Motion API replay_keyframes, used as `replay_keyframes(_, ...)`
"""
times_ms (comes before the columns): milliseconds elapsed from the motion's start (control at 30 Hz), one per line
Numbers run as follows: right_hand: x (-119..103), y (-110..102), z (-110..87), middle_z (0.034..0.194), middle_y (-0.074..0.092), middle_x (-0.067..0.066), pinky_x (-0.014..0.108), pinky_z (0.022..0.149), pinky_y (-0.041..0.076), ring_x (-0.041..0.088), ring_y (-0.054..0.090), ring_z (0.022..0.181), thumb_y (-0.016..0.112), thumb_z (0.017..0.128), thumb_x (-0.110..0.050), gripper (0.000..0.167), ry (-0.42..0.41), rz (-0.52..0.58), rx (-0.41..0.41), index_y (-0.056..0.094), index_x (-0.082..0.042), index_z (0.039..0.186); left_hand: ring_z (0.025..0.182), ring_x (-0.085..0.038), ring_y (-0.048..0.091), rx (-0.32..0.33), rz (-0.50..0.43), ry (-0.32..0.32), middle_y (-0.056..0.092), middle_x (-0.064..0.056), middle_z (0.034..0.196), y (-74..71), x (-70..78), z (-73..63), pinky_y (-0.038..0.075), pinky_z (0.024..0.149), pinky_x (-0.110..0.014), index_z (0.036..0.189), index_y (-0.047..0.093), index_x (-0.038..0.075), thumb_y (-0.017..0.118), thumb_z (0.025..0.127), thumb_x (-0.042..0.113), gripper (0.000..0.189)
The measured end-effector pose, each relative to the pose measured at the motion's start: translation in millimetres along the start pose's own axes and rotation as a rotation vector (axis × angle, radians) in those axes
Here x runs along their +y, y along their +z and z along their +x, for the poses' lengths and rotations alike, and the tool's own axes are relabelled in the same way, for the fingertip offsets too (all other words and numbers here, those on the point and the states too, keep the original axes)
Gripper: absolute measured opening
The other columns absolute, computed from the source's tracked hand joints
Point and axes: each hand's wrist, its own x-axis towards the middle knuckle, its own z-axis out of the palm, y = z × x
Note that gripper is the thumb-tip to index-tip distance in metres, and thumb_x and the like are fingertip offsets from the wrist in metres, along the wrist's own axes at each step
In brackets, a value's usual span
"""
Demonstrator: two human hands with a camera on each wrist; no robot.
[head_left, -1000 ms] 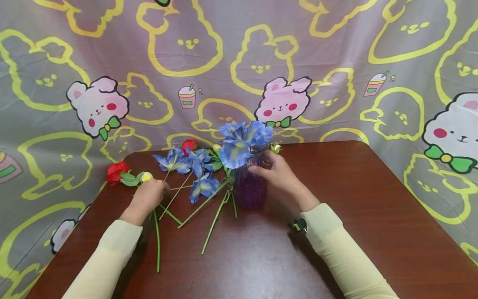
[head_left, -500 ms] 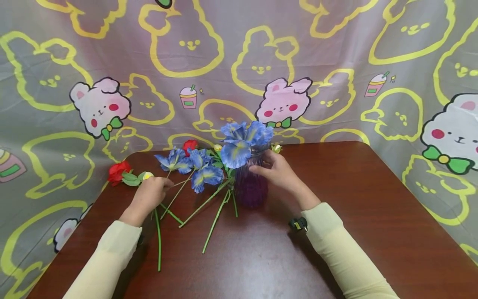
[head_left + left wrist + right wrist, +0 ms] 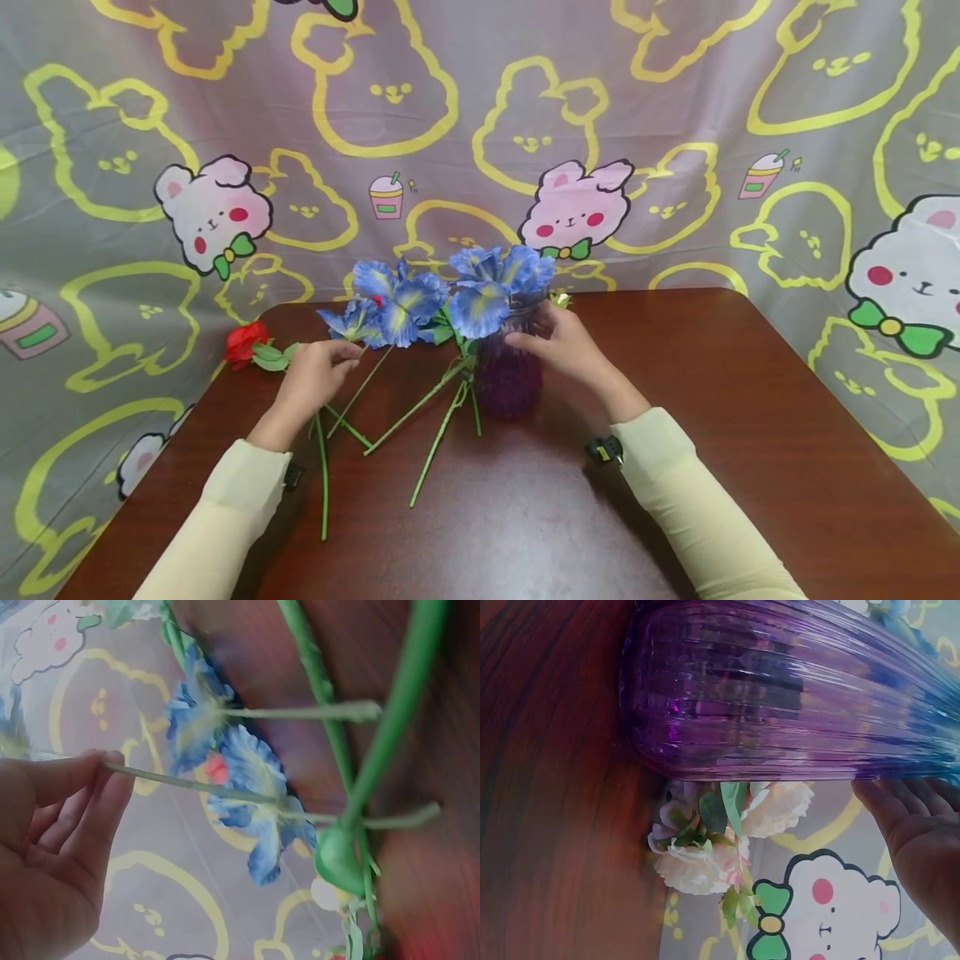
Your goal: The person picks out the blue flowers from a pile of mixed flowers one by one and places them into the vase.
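Note:
My left hand [image 3: 313, 377] pinches the thin stem of a blue iris [image 3: 408, 310], whose bloom is raised over the other flowers at the vase's left. In the left wrist view the stem [image 3: 176, 782] runs out from between thumb and fingertips, and the bloom [image 3: 11, 724] shows partly at the left edge. A ribbed purple glass vase [image 3: 510, 385] stands upright with another blue iris [image 3: 480, 310] at its mouth. My right hand [image 3: 576, 352] holds the vase near its neck, thumb in front; in the right wrist view its fingers [image 3: 896, 806] meet the glass.
Left of the vase lie more blue irises [image 3: 356, 323] and several green stems [image 3: 437, 450] on the brown table [image 3: 675, 375]. A red flower [image 3: 246, 343] lies at the far left. Pale peach flowers [image 3: 694, 870] are behind the vase. A patterned cloth [image 3: 645, 108] hangs behind.
The iris in my left hand has risen off the pile, its bloom moving up and back. My left hand has shifted slightly right and up. My right hand stays at the vase.

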Motion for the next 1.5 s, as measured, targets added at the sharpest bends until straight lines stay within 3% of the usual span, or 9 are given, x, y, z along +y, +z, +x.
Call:
replay_keyframes(233, -6, 0, -3.8, 0.118, 0.066, 0.011, 0.041, 0.089, 0.052, 0.026, 0.063, 0.109, 0.078, 0.085, -0.026, 0.052, -0.022, -0.127, 0.038, 0.058, -0.004, 0.128, 0.081, -0.031, 0.069, 0.083, -0.127, -0.057, 0.072, -0.016, 0.091, 2.5, 12.7, 1.5, 0.054, 0.069, -0.046, 0.100, 0.073, -0.003, 0.072, 0.087, 0.003, 0.015)
replay_keyframes(367, -11, -3, -7.3, 0.120, 0.066, 0.010, 0.043, 0.093, 0.050, 0.024, 0.062, 0.111, 0.078, 0.084, -0.027, 0.053, -0.040, -0.173, 0.044, 0.058, -0.006, 0.129, 0.077, -0.027, 0.071, 0.113, -0.259, -0.102, 0.073, -0.016, 0.090, 4.5, 23.5, 3.1, 0.054, 0.066, -0.030, 0.100, 0.073, -0.004, 0.072, 0.085, 0.001, 0.015)
replay_keyframes(500, -19, -6, -11.8, 0.119, 0.066, 0.010, 0.041, 0.095, 0.048, 0.023, 0.061, 0.113, 0.078, 0.084, -0.029, 0.053, -0.018, -0.208, 0.047, 0.059, -0.006, 0.128, 0.075, -0.021, 0.070, 0.101, -0.420, -0.150, 0.072, -0.019, 0.091, 6.8, 36.7, 3.3, 0.054, 0.064, -0.020, 0.102, 0.071, -0.007, 0.071, 0.085, -0.001, 0.018)
replay_keyframes(700, -38, -13, -21.1, 0.119, 0.066, 0.010, 0.040, 0.090, 0.052, 0.025, 0.063, 0.110, 0.077, 0.084, -0.035, 0.058, 0.038, -0.300, 0.036, 0.059, -0.008, 0.132, 0.076, -0.007, 0.069, 0.059, -0.684, -0.200, 0.068, -0.027, 0.100, 9.0, 55.8, 4.6, 0.057, 0.070, -0.026, 0.109, 0.065, -0.014, 0.069, 0.087, -0.002, 0.025)
replay_keyframes(833, -52, -16, -27.3, 0.118, 0.066, 0.012, 0.042, 0.086, 0.053, 0.027, 0.066, 0.104, 0.076, 0.085, -0.036, 0.059, 0.079, -0.368, 0.016, 0.059, -0.005, 0.132, 0.077, -0.010, 0.070, 0.066, -0.834, -0.161, 0.064, -0.034, 0.103, 8.0, 70.6, 6.5, 0.057, 0.073, -0.034, 0.109, 0.062, -0.018, 0.066, 0.088, -0.006, 0.024)
replay_keyframes(1033, -72, -21, -36.7, 0.116, 0.067, 0.015, 0.044, 0.088, 0.052, 0.026, 0.066, 0.103, 0.076, 0.086, -0.031, 0.052, 0.096, -0.416, -0.033, 0.063, 0.001, 0.126, 0.078, -0.014, 0.070, 0.068, -0.855, -0.049, 0.068, -0.027, 0.096, 5.4, 93.3, 4.9, 0.057, 0.072, -0.034, 0.105, 0.065, -0.015, 0.067, 0.088, -0.007, 0.019)
replay_keyframes(1233, -88, -21, -44.9, 0.110, 0.070, 0.012, 0.042, 0.086, 0.053, 0.022, 0.066, 0.101, 0.077, 0.086, -0.024, 0.044, 0.016, -0.415, -0.067, 0.066, -0.001, 0.121, 0.076, -0.018, 0.071, 0.030, -0.854, 0.031, 0.071, -0.021, 0.091, 6.5, 110.5, 1.0, 0.058, 0.069, -0.034, 0.101, 0.069, -0.011, 0.069, 0.086, -0.004, 0.016)
replay_keyframes(1333, -95, -18, -47.0, 0.107, 0.071, 0.010, 0.039, 0.084, 0.054, 0.019, 0.067, 0.099, 0.076, 0.086, -0.018, 0.037, -0.052, -0.368, -0.065, 0.068, 0.000, 0.118, 0.079, -0.020, 0.071, 0.003, -0.839, 0.060, 0.072, -0.017, 0.093, 8.0, 120.8, -1.6, 0.058, 0.071, -0.037, 0.099, 0.072, -0.007, 0.072, 0.086, 0.001, 0.015)
replay_keyframes(1500, -102, -12, -48.0, 0.108, 0.071, 0.010, 0.034, 0.083, 0.055, 0.019, 0.068, 0.099, 0.072, 0.087, -0.005, 0.032, -0.134, -0.193, -0.045, 0.067, 0.002, 0.117, 0.084, -0.023, 0.071, -0.034, -0.840, 0.106, 0.073, -0.015, 0.094, 15.6, 135.4, -5.9, 0.057, 0.072, -0.033, 0.095, 0.074, -0.005, 0.073, 0.085, 0.001, 0.012)
